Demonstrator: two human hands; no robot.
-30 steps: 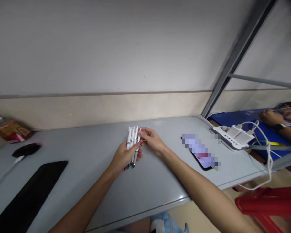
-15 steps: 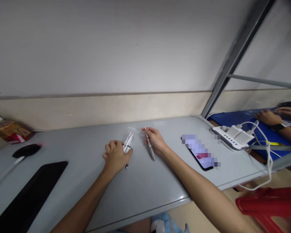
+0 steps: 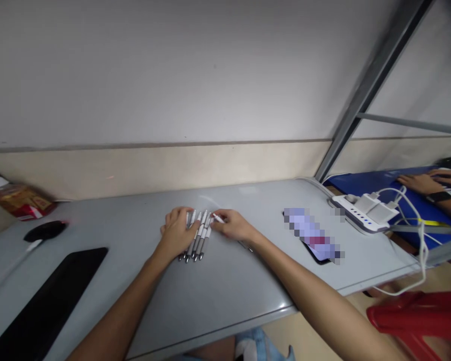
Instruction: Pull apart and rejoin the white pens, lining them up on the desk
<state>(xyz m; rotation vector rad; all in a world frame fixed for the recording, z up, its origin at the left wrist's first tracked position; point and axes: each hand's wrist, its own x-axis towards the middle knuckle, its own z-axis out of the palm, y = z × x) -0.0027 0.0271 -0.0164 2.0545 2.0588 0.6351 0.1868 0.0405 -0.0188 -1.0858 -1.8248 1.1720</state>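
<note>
Several white pens with grey grips [image 3: 200, 240] lie side by side on the grey table, their tips toward me. Over the left part of this row is my left hand [image 3: 177, 229], its thumb on top and its fingers curled at the far left side, closed on the pens. Just right of the row, my right hand [image 3: 231, 224] pinches another pen [image 3: 218, 218]. This pen lies at a slant, its white end past my fingertips and its tip showing under my wrist. My right fingertips are close to the rightmost pen of the row; whether they touch it I cannot tell.
A phone [image 3: 311, 235] and a white power strip [image 3: 363, 214] with cables lie to the right. At the left are a black mat [image 3: 48, 301], a black mouse [image 3: 45, 231] and a jar [image 3: 18, 198]. Another person's hands [image 3: 421, 183] rest on a blue surface beyond the metal frame.
My right hand has moved left with its pen, up to the others. The bunched pens under my left hand now lie spread in a row, with more of them showing.
</note>
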